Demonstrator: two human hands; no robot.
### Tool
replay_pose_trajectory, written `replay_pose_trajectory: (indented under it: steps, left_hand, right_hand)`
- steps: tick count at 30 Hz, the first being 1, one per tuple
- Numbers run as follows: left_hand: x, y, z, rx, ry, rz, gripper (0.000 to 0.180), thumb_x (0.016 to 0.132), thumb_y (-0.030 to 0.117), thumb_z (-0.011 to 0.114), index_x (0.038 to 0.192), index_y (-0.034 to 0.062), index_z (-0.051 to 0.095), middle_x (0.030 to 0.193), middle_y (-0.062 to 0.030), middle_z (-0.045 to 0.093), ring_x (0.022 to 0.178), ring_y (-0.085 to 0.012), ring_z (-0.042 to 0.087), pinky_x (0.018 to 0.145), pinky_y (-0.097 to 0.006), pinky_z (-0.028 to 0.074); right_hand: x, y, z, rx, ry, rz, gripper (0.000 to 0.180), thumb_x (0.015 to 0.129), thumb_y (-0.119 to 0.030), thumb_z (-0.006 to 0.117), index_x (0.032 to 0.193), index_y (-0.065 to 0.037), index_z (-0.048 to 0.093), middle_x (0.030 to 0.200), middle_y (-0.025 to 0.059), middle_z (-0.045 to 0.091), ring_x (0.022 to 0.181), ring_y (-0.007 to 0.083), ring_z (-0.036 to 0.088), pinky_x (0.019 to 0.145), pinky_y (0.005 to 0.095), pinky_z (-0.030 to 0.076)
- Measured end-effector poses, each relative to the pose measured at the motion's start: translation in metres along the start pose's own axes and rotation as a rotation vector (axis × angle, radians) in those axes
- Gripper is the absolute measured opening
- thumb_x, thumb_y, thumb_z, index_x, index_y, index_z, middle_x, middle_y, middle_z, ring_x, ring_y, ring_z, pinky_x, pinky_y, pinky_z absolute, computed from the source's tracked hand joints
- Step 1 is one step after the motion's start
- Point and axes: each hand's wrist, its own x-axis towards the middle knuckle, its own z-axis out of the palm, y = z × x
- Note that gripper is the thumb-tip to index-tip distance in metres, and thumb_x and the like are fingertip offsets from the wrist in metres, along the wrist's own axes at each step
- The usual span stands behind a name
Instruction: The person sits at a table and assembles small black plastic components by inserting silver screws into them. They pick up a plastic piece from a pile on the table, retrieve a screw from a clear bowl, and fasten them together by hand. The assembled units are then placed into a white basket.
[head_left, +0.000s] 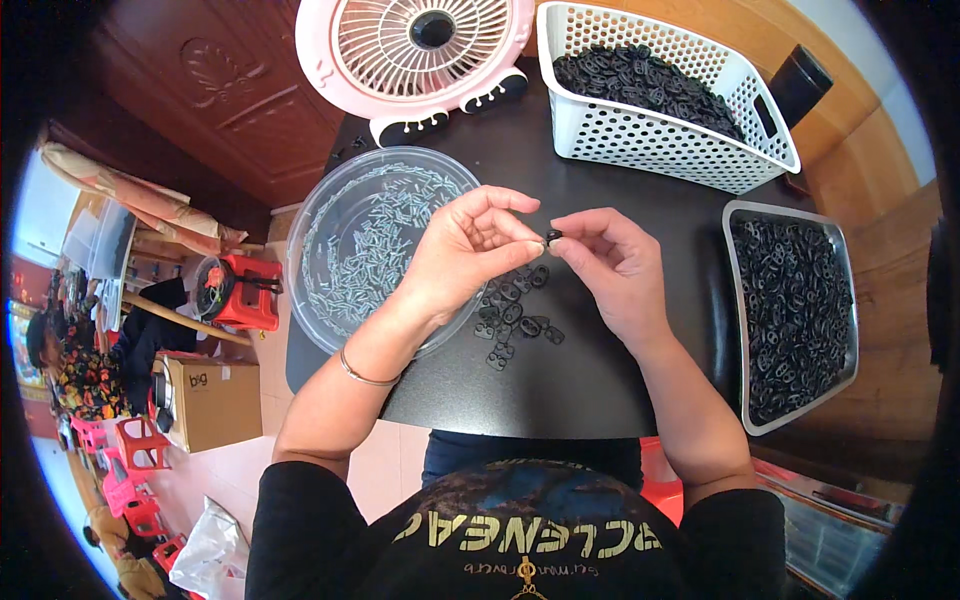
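My left hand [455,250] and my right hand [618,275] meet fingertip to fingertip above the dark table. A small black plastic piece [554,235] is pinched between my right thumb and forefinger. My left thumb and forefinger press together against its left side; what they grip is too small to make out. Under my hands lies a loose cluster of black two-holed plastic pieces [513,318]. Left of them, partly behind my left forearm, stands a clear round tub [297,245] of silvery screws [375,240].
A white perforated basket [665,155] of black pieces stands at the back right. On the right is a metal tray [738,330] heaped with similar pieces. A pink fan [325,70] stands at the back, and a black cylinder [800,85] beyond the basket. A cardboard box [215,400] is on the left.
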Motion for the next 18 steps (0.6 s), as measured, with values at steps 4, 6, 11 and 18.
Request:
replay_pose_trajectory:
  steps: [4,6,11,18]
  left_hand:
    - [-0.0005,0.0017,-0.0001,0.017,0.017,-0.007,0.034,0.075,-0.005,0.061,0.106,0.0017,0.050,0.077,-0.0035,0.062,0.072,-0.0062,0.058,0.066,-0.019,0.046]
    - [-0.0006,0.0022,0.0001,-0.002,0.023,-0.017,0.036,0.073,-0.005,0.062,0.107,0.0009,0.051,0.076,-0.0026,0.061,0.072,-0.0060,0.057,0.068,-0.018,0.046]
    - [-0.0005,0.0017,0.0005,-0.008,0.028,-0.015,0.038,0.072,-0.005,0.063,0.108,0.0004,0.050,0.076,-0.0020,0.061,0.071,-0.0057,0.057,0.067,-0.018,0.046]
    - [-0.0024,0.0036,0.0014,0.090,0.033,0.036,0.045,0.072,-0.006,0.064,0.112,0.0000,0.045,0.073,-0.0024,0.060,0.071,-0.0067,0.057,0.068,-0.019,0.045]
  right_hand:
    - [0.0001,-0.0012,-0.0006,-0.021,-0.010,0.019,0.016,0.077,0.001,0.060,0.093,-0.002,0.060,0.085,0.0033,0.061,0.076,0.0075,0.057,0.068,0.0202,0.046]
    - [0.0001,-0.0010,-0.0003,-0.069,-0.001,0.021,0.015,0.077,0.001,0.060,0.092,-0.001,0.061,0.085,0.0035,0.061,0.075,0.0076,0.057,0.068,0.0203,0.046]
    - [0.0000,0.0042,0.0000,-0.052,0.006,-0.007,0.013,0.077,-0.001,0.061,0.090,-0.001,0.062,0.082,0.0036,0.061,0.074,0.0077,0.058,0.066,0.0209,0.047]
    - [-0.0004,0.0033,0.0003,-0.122,0.001,0.028,0.011,0.076,-0.001,0.062,0.086,-0.002,0.063,0.079,0.0030,0.062,0.072,0.0073,0.058,0.064,0.0208,0.047]
